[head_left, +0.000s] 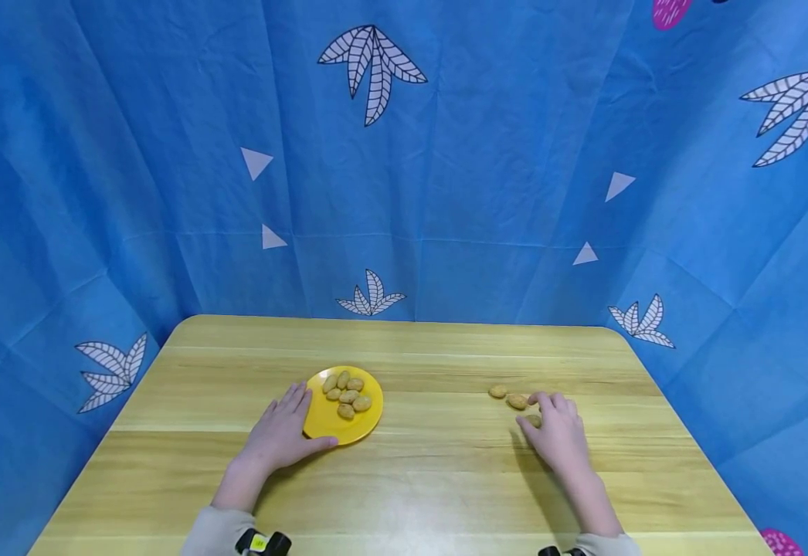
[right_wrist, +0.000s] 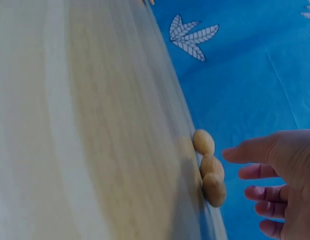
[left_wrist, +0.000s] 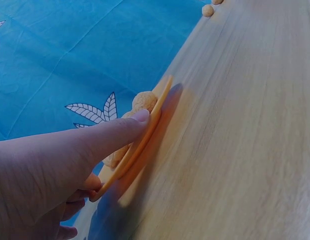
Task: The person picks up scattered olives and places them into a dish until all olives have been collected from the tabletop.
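In the head view, your round, glossy yellow plate [head_left: 318,427] sits on the pale wood-grain surface [head_left: 439,494], carrying a cluster of small, tan, oval pieces [head_left: 347,397]. Your left hand [head_left: 284,434] lies at the plate's left side, its fingers stretched along the rim and its thumb reaching along the near edge. Well to the right of the plate, three loose tan oval pieces [head_left: 517,401] lie near one another on the surface. Your right hand [head_left: 560,434] is over the nearest of these, thumb and forefinger parted on either side of it. Behind the plate hangs a blue cloth [head_left: 473,154] printed with white leaves and triangles. Light grey sleeves [head_left: 212,533] end at your wrists.

In the left wrist view, you see the plate almost edge-on. Your thumb lies straight, its tip at the rim just beside a piece, while another finger touches the rim farther along. Two loose pieces show at the top, well beyond the plate.

In the right wrist view, your thumb and fingers stand spread, with a visible gap between them and nothing in their hold. The three pieces away from the plate rest in a row just beside your thumb.
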